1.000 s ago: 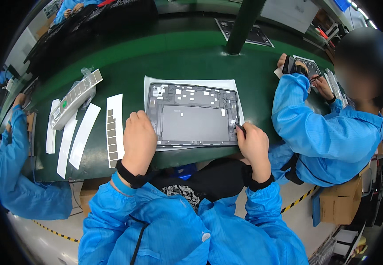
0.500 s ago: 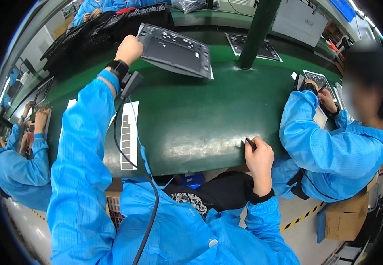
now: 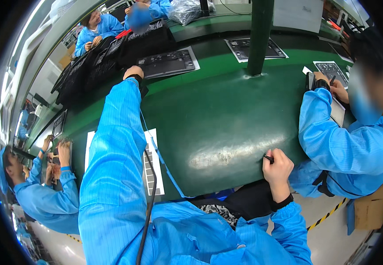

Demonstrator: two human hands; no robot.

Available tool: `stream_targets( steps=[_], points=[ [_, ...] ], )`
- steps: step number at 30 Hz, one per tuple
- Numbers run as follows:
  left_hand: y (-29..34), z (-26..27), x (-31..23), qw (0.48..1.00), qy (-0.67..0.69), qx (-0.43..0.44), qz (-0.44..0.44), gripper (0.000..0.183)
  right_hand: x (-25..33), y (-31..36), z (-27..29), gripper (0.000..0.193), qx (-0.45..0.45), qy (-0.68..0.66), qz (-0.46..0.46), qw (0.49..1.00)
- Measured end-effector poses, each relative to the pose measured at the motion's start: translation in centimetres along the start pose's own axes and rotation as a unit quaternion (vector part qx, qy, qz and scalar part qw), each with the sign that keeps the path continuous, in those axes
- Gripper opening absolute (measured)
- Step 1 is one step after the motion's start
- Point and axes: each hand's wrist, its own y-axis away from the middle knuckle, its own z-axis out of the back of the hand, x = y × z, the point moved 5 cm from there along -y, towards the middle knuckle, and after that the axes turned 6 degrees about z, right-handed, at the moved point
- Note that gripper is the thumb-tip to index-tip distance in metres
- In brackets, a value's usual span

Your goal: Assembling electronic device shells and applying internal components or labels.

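We've lowered the panel (image 3: 170, 64) flatter over the bench (image 3: 218, 106), upper ctr of frame; our L hand (image 3: 133, 72) is at its left edge, can't tell grip; R hand (image 3: 279, 165), lower R, grips a dark tool (image 3: 268, 158).

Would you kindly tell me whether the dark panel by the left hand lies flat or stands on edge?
Flat, or nearly so: the dark panel shows its broad face upward beside the left hand.

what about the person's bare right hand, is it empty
No, the bare right hand pinches a small black tool between thumb and fingers, near the front edge of the green tabletop.
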Motion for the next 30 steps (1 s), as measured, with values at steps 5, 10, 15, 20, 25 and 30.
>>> stream_targets(
  steps=[5,10,15,20,25,30],
  points=[
    [-2.9,-1.1,-1.3,0.978,-0.177,0.077,-0.084,0.034,0.5,-0.4,0.0,0.025,0.007,-0.006,-0.009,1.0],
    [8.1,8.6,-19.5,0.959,0.057,0.162,-0.226,0.036,-0.1,-0.2,-0.1,0.027,0.019,0.007,0.002,1.0],
    [13.5,1.8,-36.3,0.914,0.12,0.121,-0.367,0.039,0.3,-0.3,0.4,0.026,0.02,-0.008,0.034,0.999],
    [14.8,-2.3,-41.0,0.966,0.158,0.139,-0.153,0.037,-0.3,-0.1,-0.1,0.027,0.038,-0.009,0.023,0.999],
    [11.6,-3.8,-40.7,0.969,0.134,0.114,-0.172,0.03,0.1,-0.4,-0.3,0.028,0.04,-0.029,0.02,0.999],
    [3.8,-1.8,-33.9,0.974,0.127,-0.016,-0.185,0.026,1.4,-1.2,-0.7,0.024,0.06,-0.026,0.022,0.998]
  ],
)
